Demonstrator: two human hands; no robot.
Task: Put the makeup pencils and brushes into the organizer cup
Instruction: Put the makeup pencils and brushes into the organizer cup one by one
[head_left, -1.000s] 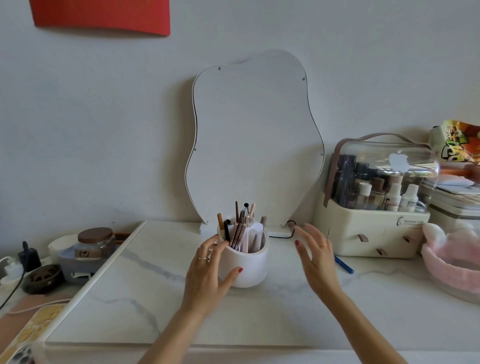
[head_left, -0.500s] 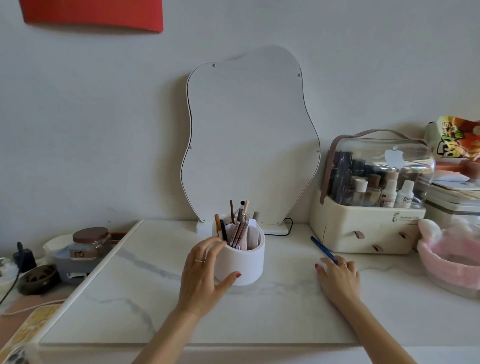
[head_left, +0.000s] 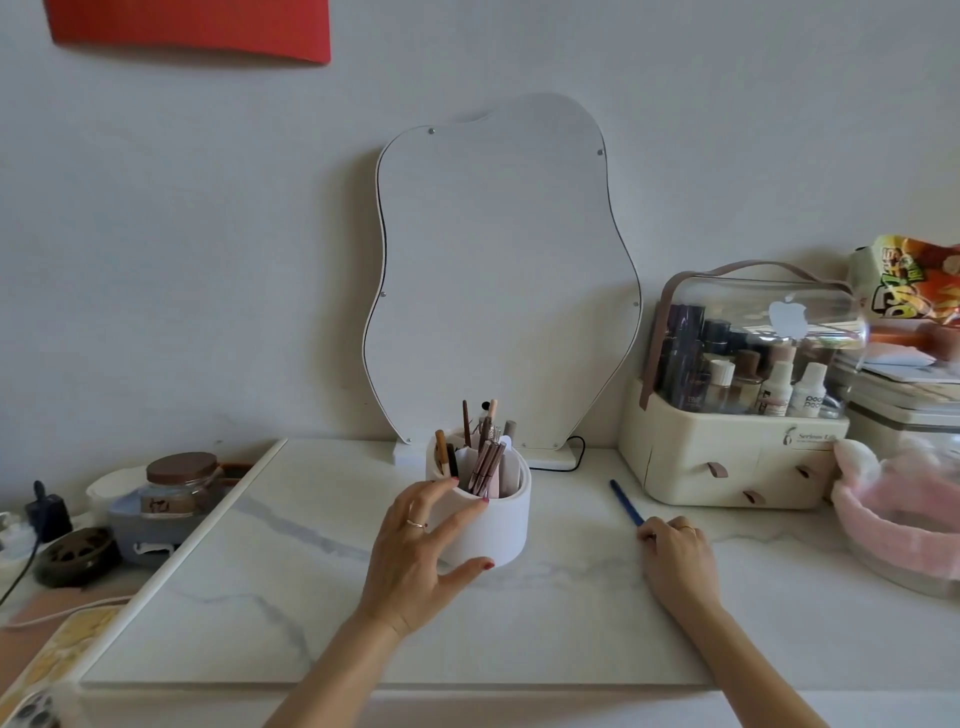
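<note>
A white organizer cup (head_left: 501, 525) stands mid-table on the marble top, with several pencils and brushes (head_left: 480, 452) standing upright in it. My left hand (head_left: 421, 551) wraps the cup's left side, fingers on the rim and thumb on the front wall. A blue makeup pencil (head_left: 626, 501) lies on the table to the right of the cup. My right hand (head_left: 675, 556) rests on the table with its fingertips closed on the pencil's near end.
A wavy-edged mirror (head_left: 498, 275) leans against the wall behind the cup. A cream cosmetics case (head_left: 727, 462) with a clear lid stands at the right, a pink furry basket (head_left: 898, 509) beside it. A brown-lidded jar (head_left: 179, 480) and clutter sit off the table's left edge.
My right hand dropped from hovering beside the cup to the table and closed its fingertips on the blue pencil. My left hand stayed on the cup.
</note>
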